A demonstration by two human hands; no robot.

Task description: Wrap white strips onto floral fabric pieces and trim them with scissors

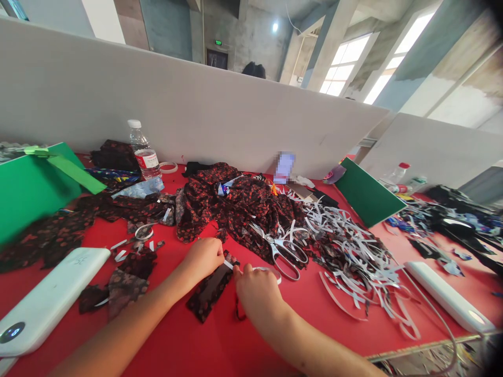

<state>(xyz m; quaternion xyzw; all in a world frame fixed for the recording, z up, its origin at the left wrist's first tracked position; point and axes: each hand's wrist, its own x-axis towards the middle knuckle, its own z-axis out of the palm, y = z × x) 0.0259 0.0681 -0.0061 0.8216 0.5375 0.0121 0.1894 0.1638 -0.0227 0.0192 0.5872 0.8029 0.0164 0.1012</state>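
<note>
A folded piece of dark floral fabric (pixel 210 290) lies on the red table between my hands. A short white tape strip (pixel 229 265) crosses its far end. My left hand (pixel 206 257) is closed, its fingertips pinched at the strip's left end on the fabric. My right hand (pixel 258 289) is closed too, thumb and fingers pinched at the strip's right end. Part of a white tape ring (pixel 278 276) shows beyond the right knuckles. Metal scissors (pixel 281 248) with grey handles lie spread just past my right hand, on a heap of floral fabric (pixel 239 209).
A pile of white paper strips (pixel 353 246) spreads at right. White devices (pixel 51 298) lie at both sides. Green boards (pixel 367 192) and a white partition (pixel 220 115) bound the table. A water bottle (pixel 146 154) and a lit phone (pixel 283 167) stand at the back.
</note>
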